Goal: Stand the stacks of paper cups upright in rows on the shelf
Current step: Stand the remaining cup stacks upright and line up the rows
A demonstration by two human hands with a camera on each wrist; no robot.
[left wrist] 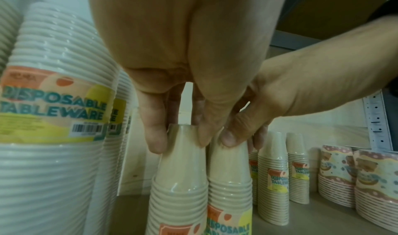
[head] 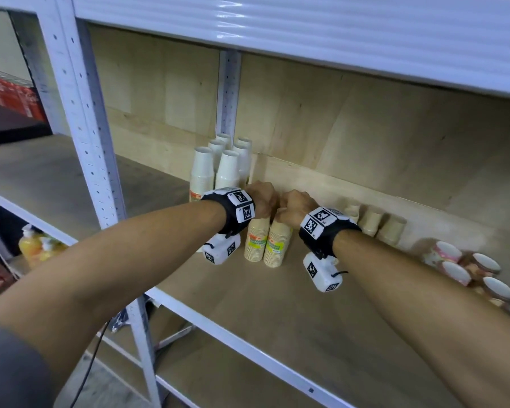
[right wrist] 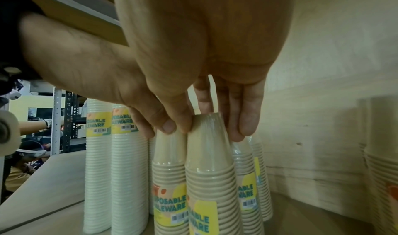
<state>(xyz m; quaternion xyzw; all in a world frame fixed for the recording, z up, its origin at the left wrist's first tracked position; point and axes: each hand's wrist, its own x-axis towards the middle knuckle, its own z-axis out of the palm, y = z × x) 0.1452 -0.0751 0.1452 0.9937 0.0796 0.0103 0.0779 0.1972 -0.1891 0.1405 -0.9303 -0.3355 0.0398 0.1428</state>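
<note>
Both arms reach in, left hand (head: 261, 198) and right hand (head: 295, 208) each pinching an upright tan cup stack (head: 256, 241) (head: 276, 245) top on the shelf (head: 277, 313).

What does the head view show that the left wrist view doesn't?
Only the head view: both wrist bands, the shelf post and soap bottles on the shelf below. Only the left wrist view: the label words "Disposable Tableware" on the white stack. Both: the left hand and right hand, each gripping the top of an upright tan stack, and the patterned cups.
</note>
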